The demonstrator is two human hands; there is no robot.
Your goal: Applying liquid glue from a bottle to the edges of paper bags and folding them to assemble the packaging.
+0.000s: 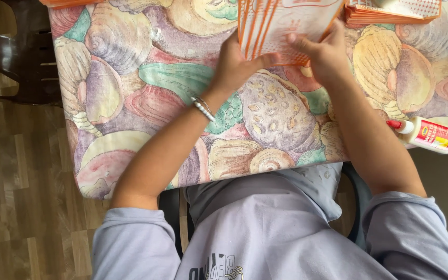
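Both my hands hold an orange and white printed paper piece (281, 23) that lies at the far middle of the table. My left hand (237, 65) grips its near left edge, thumb laid across the paper. The near right corner is pinched by my right hand (325, 54). A silver bracelet (203, 109) circles my left wrist. The paper's far part runs out of the top of the view.
The table wears a shell-patterned cloth (146, 98). A stack of orange-edged papers (392, 13) lies at the far right, another orange stack (68, 2) at the far left. A white glue bottle (429, 135) with a red cap lies on its side at the right edge. A dark chair (11, 57) stands left.
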